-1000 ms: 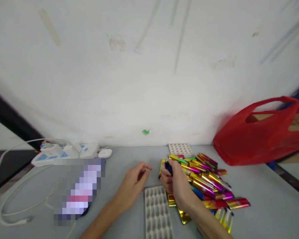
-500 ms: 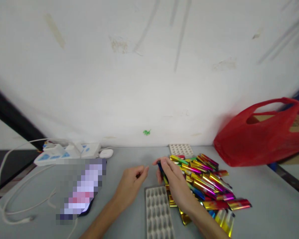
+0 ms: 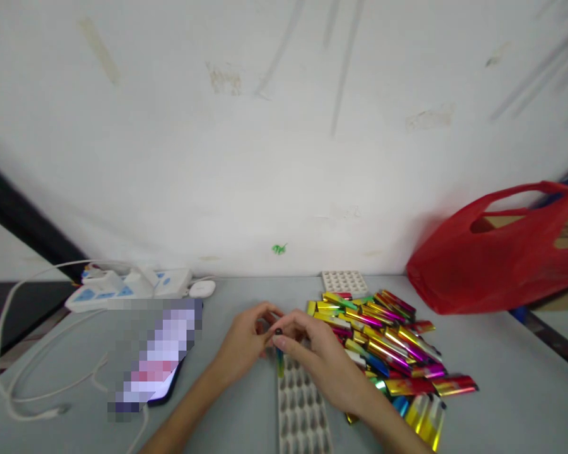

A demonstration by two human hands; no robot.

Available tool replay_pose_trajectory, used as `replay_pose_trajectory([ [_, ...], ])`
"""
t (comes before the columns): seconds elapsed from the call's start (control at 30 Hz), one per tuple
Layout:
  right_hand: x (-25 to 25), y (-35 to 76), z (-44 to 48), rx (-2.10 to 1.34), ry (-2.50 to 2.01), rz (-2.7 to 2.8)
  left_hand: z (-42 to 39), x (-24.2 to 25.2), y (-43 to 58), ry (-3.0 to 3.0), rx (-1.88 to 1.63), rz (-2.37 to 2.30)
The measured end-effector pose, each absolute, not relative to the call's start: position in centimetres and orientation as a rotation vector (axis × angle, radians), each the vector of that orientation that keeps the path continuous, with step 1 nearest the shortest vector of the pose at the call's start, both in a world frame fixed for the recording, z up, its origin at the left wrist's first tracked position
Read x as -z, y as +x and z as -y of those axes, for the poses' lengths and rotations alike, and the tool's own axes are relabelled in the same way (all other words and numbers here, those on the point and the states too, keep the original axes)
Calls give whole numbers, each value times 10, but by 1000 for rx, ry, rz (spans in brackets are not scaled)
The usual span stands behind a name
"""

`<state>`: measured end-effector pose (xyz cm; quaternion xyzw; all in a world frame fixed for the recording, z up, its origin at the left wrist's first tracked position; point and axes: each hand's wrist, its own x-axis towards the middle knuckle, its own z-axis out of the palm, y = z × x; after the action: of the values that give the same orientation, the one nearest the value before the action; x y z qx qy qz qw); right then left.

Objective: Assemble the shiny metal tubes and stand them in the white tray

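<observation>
My two hands meet above the far end of a grey moulded tray (image 3: 303, 403) with rows of hollows. My right hand (image 3: 322, 353) pinches a slim lighter (image 3: 280, 362) by its dark top; its blue-green to yellow body points down at the tray's upper left corner. The fingers of my left hand (image 3: 246, 337) are curled closed against the same lighter from the left, their tips partly hidden. To the right of the tray lies a heap of shiny gold, magenta and red lighters (image 3: 388, 343), partly covered by my right forearm.
A second small moulded tray (image 3: 344, 282) stands against the wall. On the right is a red plastic bag (image 3: 487, 265). A power strip (image 3: 127, 290), white cable (image 3: 9, 353), white earbud case (image 3: 202, 289) and pixelated phone (image 3: 163, 359) lie at left.
My right hand has moved left from the heap with the lighter, over the tray's far end. My left hand has shifted slightly up and now meets it there.
</observation>
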<state>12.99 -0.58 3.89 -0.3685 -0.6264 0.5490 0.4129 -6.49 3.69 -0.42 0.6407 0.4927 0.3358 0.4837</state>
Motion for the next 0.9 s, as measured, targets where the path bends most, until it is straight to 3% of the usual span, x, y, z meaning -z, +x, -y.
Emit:
replay_pose_trajectory([
  [0.47, -41, 127, 12, -1106, -1126, 1782, -37, -9, -79, 1677, -661, -1141],
  [0.67, -39, 128, 10, -1051, -1118, 1752, -31, -23, -93, 1621, -343, -1215],
  [0.9, -19, 150, -13, -345, -1500, 1787, -24, -38, -88, 1549, -186, -1055],
])
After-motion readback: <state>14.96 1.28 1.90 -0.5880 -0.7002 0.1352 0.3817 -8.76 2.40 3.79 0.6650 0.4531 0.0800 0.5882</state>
